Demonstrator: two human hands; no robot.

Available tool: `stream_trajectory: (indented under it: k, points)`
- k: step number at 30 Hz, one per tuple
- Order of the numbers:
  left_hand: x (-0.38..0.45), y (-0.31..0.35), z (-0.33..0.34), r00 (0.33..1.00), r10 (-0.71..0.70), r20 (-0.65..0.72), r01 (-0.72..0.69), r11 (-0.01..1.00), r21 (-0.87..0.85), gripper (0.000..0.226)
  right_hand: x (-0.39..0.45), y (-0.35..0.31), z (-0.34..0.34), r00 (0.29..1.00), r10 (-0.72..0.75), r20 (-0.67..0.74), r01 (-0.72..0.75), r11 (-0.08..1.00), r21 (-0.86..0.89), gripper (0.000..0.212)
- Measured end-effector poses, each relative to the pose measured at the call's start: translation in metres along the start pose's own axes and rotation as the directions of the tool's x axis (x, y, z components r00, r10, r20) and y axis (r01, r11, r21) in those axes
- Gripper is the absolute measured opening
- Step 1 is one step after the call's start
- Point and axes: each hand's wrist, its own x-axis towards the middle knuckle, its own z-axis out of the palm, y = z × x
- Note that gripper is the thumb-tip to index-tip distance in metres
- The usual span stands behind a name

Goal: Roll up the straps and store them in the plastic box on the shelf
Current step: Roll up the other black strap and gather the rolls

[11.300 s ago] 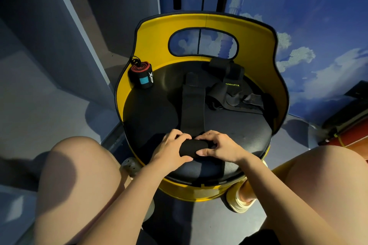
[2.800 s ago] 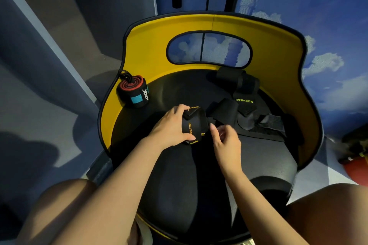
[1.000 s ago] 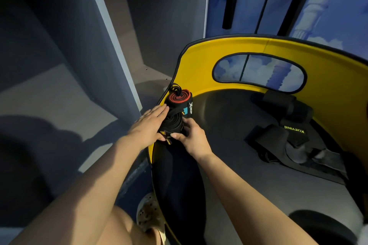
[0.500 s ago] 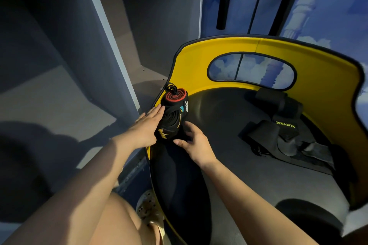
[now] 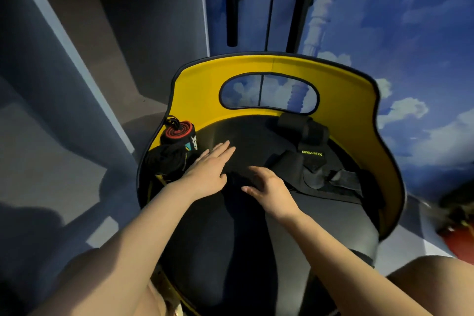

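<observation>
Both hands have left the black rolled strap [image 5: 166, 161], now beside the red-ended roll [image 5: 179, 133] at the seat's [image 5: 256, 238] left edge; left hand [image 5: 207, 172] and right hand [image 5: 269, 187] hover flat-fingered, empty; unrolled straps [image 5: 313, 161] lie right.

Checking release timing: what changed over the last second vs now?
Both hands let go of the black rolled strap, now lying beside the red-edged roll. Left hand and right hand, both open, moved right toward the unrolled straps, which are unchanged on the seat.
</observation>
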Motion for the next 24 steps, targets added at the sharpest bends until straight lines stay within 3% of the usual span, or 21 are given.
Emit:
stream_trajectory:
  k: [7,12,15,18,24]
  points:
    - [0.046,0.06,0.024,0.995,0.057,0.084,-0.05,0.995,-0.084,0.063,-0.004,0.041,-0.051,0.984,0.011,-0.179,-0.032,0.993,-0.115,0.045]
    - [0.078,0.094,0.041,0.987,0.091,0.132,-0.062,0.976,-0.209,0.062,0.003,0.08,-0.079,0.948,0.071,-0.309,-0.143,0.966,-0.215,0.037]
    - [0.091,0.104,0.056,0.977,0.113,0.18,-0.074,0.975,-0.212,0.063,0.008,0.097,-0.088,0.99,0.007,-0.141,-0.068,0.899,-0.432,0.045]
    - [0.094,0.103,0.073,0.967,0.113,0.228,-0.081,0.987,-0.142,0.063,0.012,0.105,-0.092,0.997,0.065,0.028,-0.039,0.832,-0.554,0.063]
    - [0.091,0.093,0.084,0.97,0.065,0.234,-0.057,0.998,-0.039,0.061,0.018,0.11,-0.101,0.992,0.06,0.116,0.026,0.78,-0.626,0.06]
